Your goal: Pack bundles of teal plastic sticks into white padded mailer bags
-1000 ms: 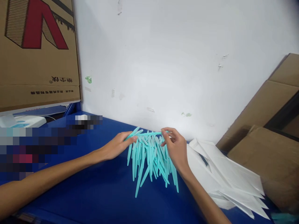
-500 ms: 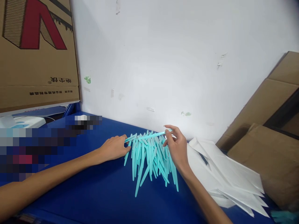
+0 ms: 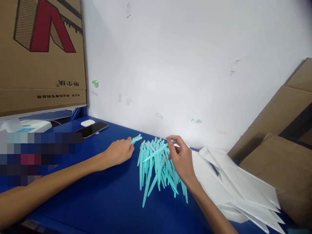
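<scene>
1. Head view: left hand (image 3: 118, 154) grips several turquoise sticks (image 3: 136, 139).
2. Right hand (image 3: 181, 159) pinches one tapered stick (image 3: 156, 152) over the pile (image 3: 146, 191) at table centre.
3. Apparently single-stick handling; moving it calls for clearing overlapping neighbours.

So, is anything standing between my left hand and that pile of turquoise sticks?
Nothing visible does: only a narrow strip of blue table separates your left hand from the pile of turquoise sticks. The phone lies farther left, off that path.
</scene>
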Available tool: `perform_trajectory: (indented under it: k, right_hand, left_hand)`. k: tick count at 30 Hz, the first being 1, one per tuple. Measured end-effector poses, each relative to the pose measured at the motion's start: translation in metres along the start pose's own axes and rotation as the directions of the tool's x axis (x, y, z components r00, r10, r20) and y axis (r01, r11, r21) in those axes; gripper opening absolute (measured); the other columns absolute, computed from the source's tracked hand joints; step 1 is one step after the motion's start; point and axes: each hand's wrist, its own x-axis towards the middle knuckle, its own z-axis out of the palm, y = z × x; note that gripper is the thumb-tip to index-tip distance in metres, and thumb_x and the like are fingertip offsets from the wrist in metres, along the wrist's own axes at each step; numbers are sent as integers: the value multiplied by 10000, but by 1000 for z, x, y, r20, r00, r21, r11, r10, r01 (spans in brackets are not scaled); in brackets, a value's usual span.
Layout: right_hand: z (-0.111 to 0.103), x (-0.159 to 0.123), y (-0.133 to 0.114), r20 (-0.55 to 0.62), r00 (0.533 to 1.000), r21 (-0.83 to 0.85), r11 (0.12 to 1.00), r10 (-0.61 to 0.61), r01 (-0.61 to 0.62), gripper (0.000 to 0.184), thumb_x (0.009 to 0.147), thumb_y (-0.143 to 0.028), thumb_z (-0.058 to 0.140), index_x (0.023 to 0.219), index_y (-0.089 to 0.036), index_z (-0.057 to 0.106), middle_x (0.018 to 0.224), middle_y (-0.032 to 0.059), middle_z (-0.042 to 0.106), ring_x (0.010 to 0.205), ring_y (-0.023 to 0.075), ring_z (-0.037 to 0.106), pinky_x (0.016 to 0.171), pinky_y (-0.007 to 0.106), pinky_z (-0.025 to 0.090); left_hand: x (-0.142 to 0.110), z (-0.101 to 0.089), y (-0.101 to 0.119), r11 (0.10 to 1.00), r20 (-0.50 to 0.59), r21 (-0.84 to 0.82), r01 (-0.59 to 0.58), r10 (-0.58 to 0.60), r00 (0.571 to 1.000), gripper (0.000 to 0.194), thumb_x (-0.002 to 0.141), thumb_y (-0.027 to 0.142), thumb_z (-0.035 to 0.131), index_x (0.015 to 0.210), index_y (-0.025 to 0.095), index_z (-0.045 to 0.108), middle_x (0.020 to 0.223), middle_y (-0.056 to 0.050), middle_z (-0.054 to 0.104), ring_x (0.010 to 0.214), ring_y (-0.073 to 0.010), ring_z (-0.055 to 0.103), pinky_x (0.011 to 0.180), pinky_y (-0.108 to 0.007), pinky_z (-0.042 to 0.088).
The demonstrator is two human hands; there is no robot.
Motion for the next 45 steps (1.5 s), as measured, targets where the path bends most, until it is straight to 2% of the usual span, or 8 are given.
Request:
perform_trajectory:
  k: [3, 6, 11, 17, 24, 32, 38, 45]
  right_hand:
    - [4, 0, 0, 48, 999, 80, 997, 13, -17, 265, 936, -469, 523, 1035, -245, 624, 821, -13, 614, 459, 100, 533, 442, 241, 384]
    - [10, -2, -1, 118, 992, 171, 983, 40, -60, 284, 894, -493, 589, 1029, -246, 625, 837, -12, 638, 440, 90, 533, 432, 236, 395]
    - [19, -7, -1, 183, 980, 257, 959, 77, -123, 325, 865, -493, 644, 1087, -261, 590, 715, -37, 660, 416, 104, 522, 448, 240, 393]
    - [22, -9, -1, 208, 972, 308, 936, 111, -172, 319, 824, -472, 701, 1011, -234, 601, 754, -6, 710, 382, 94, 510, 445, 244, 400]
    - [24, -13, -3, 226, 965, 291, 935, 136, -200, 333, 823, -468, 710, 1026, -229, 600, 740, -15, 712, 377, 89, 505, 434, 230, 391]
    - [18, -14, -7, 116, 990, 174, 979, 86, -106, 311, 990, -485, 442, 1179, -272, 567, 877, -2, 734, 423, 90, 554, 454, 224, 430]
    - [18, -13, -6, 145, 987, 165, 982, 71, -95, 293, 999, -457, 427, 1171, -260, 560, 850, -6, 724, 419, 86, 540, 457, 223, 429]
    - [20, -16, -7, 204, 979, 152, 987, 23, -55, 267, 1000, -424, 424, 1170, -268, 558, 777, -29, 708, 409, 85, 510, 439, 220, 387]
  left_hand:
    - [1, -2, 5, 934, 2, -349, -81, 87, 996, 345, 960, 477, 311, 1034, 189, 486, 753, -59, 631, 635, -216, 607, 596, -328, 436]
    - [-2, -4, 15, 727, 0, -671, -144, 194, 981, 319, 958, 519, 361, 1008, 214, 441, 757, 12, 546, 549, -125, 501, 533, -263, 399]
    - [-17, -10, 34, 492, 119, -870, -33, 274, 954, 340, 909, 545, 502, 928, 207, 481, 649, 75, 299, 510, -81, 235, 468, -220, 220]
    - [-26, -15, 43, 578, 15, -784, -226, 382, 924, 397, 891, 562, 546, 792, 178, 541, 670, 48, 339, 593, -98, 257, 536, -249, 209]
    - [-22, -8, 38, 615, 71, -747, -253, 452, 889, 485, 853, 560, 597, 638, 189, 371, 601, 67, 228, 553, -86, 187, 506, -263, 139]
    - [-7, -1, 21, 644, 84, -759, -94, 240, 967, 441, 914, 607, 422, 797, 193, 521, 693, 13, 541, 571, -134, 499, 534, -241, 384]
    - [0, 7, 10, 928, -88, -328, -176, 156, 984, 318, 935, 477, 404, 880, 226, 592, 827, -34, 680, 719, -213, 624, 618, -281, 385]
    - [-8, 16, 20, 996, 5, -68, -64, 64, 998, 613, 786, 720, 511, 1113, 215, 628, 1009, -118, 728, 905, -338, 674, 643, -336, 404]
